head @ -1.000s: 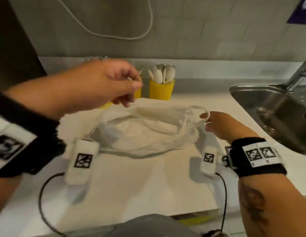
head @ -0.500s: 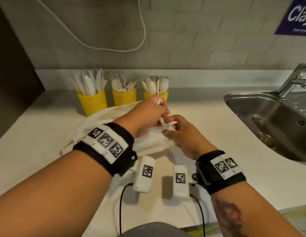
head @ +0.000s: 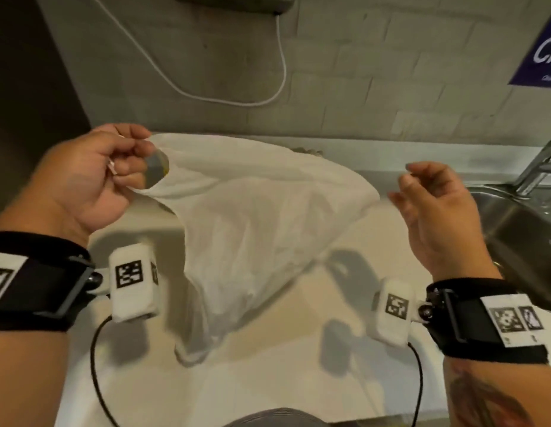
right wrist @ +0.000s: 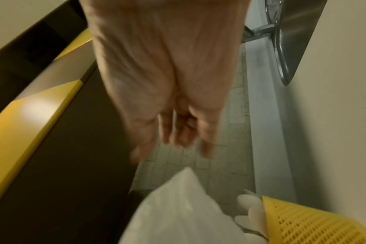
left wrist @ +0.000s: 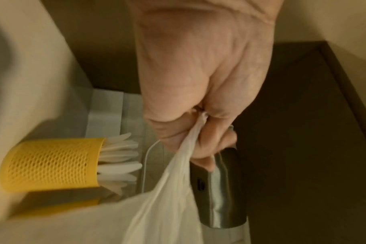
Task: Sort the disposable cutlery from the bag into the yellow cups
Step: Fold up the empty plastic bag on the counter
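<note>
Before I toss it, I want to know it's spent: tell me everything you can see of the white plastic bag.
The white plastic bag is thin, crinkled and slightly see-through. It hangs in the air above the pale counter, slack and limp, with no cutlery showing through. The left hand grips one bunched handle, fingers curled round it; the handle loop gapes beside the knuckles. The right hand is apart from it, fingers loose. Its lowest corner droops toward the counter; contact there is unclear.

steel sink (head: 520,223) right | faucet (head: 542,166) | white cable (head: 280,72) on tiled wall | blue sign (head: 542,53)
</note>
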A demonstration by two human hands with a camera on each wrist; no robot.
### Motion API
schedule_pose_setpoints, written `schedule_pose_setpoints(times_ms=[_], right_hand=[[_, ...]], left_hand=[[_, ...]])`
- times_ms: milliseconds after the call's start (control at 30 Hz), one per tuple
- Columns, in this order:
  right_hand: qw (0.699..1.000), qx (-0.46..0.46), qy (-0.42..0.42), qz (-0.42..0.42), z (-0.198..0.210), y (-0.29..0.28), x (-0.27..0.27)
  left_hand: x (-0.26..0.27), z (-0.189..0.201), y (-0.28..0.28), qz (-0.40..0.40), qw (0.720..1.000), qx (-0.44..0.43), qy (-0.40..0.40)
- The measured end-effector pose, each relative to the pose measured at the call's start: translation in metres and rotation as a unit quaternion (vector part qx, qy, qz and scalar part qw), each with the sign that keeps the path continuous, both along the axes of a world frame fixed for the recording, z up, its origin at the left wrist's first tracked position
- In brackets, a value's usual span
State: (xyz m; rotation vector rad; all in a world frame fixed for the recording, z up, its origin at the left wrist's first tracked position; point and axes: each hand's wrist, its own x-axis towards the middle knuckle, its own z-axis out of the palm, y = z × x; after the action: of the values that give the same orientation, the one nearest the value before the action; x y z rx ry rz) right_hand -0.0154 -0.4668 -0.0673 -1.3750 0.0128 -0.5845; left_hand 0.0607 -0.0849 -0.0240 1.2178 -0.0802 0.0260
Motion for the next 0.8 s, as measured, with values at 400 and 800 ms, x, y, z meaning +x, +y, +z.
schedule_pose_setpoints(times_ms=[400, 800], right_hand=[[0.938, -0.082, 0.235, 0.242, -0.012, 0.066, 0.012], [0.949, 0.028, 0.314, 0.005, -0.032, 0.061, 0.043]], left_hand=[[0.010, -0.027, -0.005, -0.039, 0.994, 0.065, 0.081], [-0.029, -0.093, -0.076, -0.310, 0.855, 0.412, 0.050]])
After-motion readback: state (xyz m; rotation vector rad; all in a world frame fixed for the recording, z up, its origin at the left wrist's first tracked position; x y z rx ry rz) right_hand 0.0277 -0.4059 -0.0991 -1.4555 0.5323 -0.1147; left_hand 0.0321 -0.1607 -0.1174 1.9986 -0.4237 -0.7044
